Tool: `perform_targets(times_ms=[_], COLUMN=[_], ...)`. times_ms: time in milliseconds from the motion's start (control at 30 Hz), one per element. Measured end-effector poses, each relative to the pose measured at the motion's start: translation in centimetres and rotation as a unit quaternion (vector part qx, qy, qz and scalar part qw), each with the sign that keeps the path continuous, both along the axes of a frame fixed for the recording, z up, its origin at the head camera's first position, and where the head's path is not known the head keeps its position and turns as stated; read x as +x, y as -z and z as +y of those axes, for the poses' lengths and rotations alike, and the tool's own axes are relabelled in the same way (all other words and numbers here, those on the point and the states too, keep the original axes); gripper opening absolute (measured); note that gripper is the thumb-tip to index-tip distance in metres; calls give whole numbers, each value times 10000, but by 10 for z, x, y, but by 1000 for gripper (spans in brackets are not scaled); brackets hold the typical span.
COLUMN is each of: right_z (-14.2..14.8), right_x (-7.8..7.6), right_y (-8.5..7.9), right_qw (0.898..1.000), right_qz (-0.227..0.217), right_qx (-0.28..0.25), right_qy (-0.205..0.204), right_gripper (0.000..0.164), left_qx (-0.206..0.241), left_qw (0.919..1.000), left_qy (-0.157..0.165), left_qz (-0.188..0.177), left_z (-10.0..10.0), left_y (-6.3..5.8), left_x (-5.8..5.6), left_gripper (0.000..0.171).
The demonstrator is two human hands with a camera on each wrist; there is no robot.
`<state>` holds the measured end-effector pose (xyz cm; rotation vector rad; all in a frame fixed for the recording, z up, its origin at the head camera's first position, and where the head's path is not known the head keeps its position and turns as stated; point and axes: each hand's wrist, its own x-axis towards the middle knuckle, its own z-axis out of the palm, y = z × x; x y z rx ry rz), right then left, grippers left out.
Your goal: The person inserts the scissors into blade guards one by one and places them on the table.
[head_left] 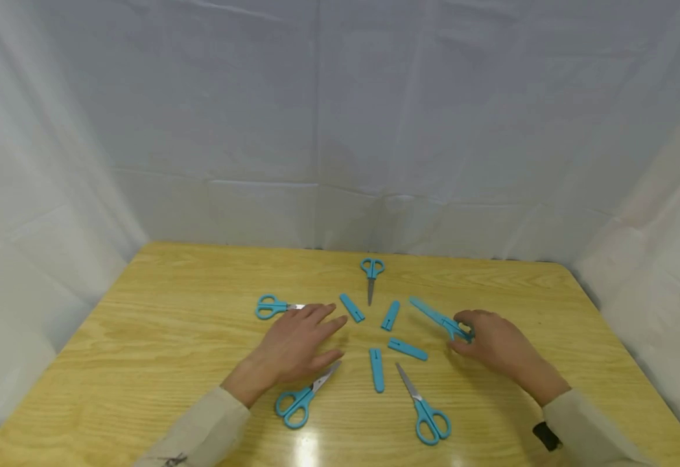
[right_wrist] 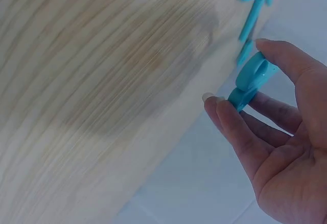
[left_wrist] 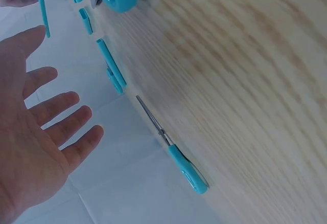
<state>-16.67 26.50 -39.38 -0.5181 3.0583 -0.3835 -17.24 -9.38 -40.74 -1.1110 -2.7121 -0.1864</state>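
- Fingers (head_left: 482, 315) of the right hand (head_left: 503, 347) are pinched on the handles of the covered scissors (head_left: 452, 326), held above the counter (head_left: 170, 337).
- Fingers of the left hand (head_left: 295, 340) are held spread.
- Partly hidden scissors (head_left: 280, 305) are seen behind the left fingers; left-side scissors (head_left: 304, 394) are laid on their near side.
- Four blue covers (head_left: 376, 370) are scattered between both sets of fingers.
- Far scissors (head_left: 371, 275) are placed beyond both sets of fingers, near scissors (head_left: 421, 407) on this side of them.
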Motion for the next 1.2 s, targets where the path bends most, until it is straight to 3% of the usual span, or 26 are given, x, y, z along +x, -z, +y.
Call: perform_targets(times_ms=[233,500,800,1200], right_z=[21,43,61,60], right_x=[-5,-7,-3,0], right_y=[2,9,12,11], right_qw=[9993,9974,9890,9856], right_qz=[38,32,-374,-433], right_qx=[-64,95,151,149], right_qy=[373,715,1422,1628], right_gripper=[47,47,50,36], left_qx=[-42,-61,-106,-170], left_qw=[9998,9999,9998,9998], left_qy=[-26,-68,-117,-26], left_qz=[168,126,72,-101], left_z=[-3,-6,-6,-10], left_y=[3,7,9,10], left_x=[-1,-3,-5,-6], left_gripper=[52,53,54,54])
